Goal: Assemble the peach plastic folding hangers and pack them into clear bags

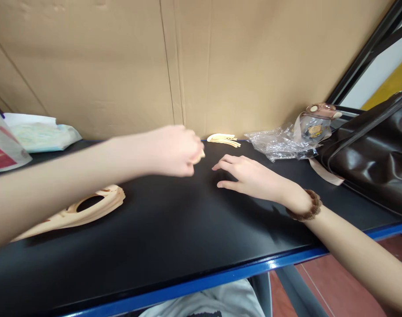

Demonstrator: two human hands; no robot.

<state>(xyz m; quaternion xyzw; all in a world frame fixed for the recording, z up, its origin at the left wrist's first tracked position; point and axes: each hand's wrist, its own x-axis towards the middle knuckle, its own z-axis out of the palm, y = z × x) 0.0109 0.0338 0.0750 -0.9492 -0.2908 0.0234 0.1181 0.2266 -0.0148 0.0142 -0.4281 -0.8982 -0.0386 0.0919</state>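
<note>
My left hand (176,149) is closed above the middle of the black table, slightly blurred. A small cream-coloured piece (198,157) pokes out from its fingers; most of it is hidden, so its kind does not show. To its right, my right hand (242,174) hovers low over the table, fingers apart and holding nothing. Behind both hands, against the cardboard, lies a bundle of thin pale-yellow strips (223,139). A flat tan piece with wavy edges and an oval hole (113,200) sits partly under my left forearm.
A cardboard wall (121,66) closes off the back of the black table (174,237). At left stand a soft plastic pack (44,134) and a white-and-red cup (5,145). Clear crumpled plastic (276,143), a transparent bottle (315,125) and a dark leather bag (375,149) occupy the right.
</note>
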